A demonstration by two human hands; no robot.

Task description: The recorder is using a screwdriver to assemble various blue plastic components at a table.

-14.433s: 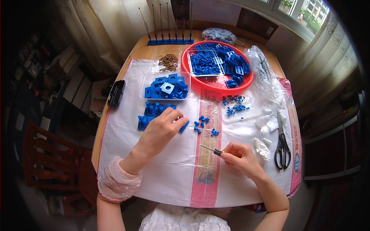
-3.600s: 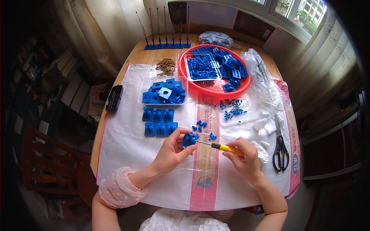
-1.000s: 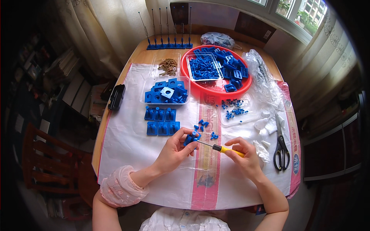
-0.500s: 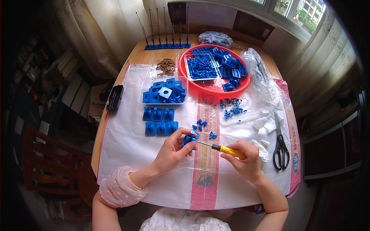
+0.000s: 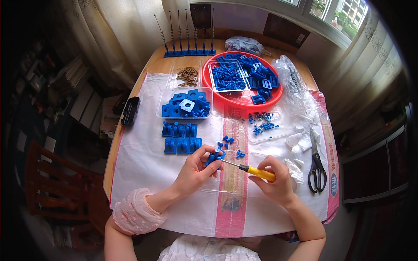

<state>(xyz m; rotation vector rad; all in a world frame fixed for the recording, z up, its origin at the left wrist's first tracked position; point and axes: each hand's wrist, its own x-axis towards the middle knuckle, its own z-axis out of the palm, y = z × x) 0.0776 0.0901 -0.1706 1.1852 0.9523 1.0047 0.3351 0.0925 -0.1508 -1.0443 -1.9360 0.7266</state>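
Between the thumb and fingers of my left hand (image 5: 193,170) is a small blue plastic part (image 5: 215,155), partly covered by the fingertips. My right hand (image 5: 275,180) is closed around the yellow handle of a screwdriver (image 5: 260,172). Its metal shaft points left, and the tip meets the blue part at its right side. Just beyond the held part lie several small loose blue pieces (image 5: 226,142). Assembled blue parts (image 5: 177,146) stand in two rows to the left of my left hand.
A clear tub of blue square plates (image 5: 187,114) stands behind the rows. Farther back are a red basin (image 5: 244,104) of blue parts and brown screws (image 5: 188,76). Small hardware (image 5: 263,124) lies on a clear tray, black scissors (image 5: 318,169) at the right, a black case (image 5: 129,111) at the left.
The fingers of my right hand have shifted on the screwdriver handle, and the handle sits slightly lower. My left hand and the blue part stay in place.
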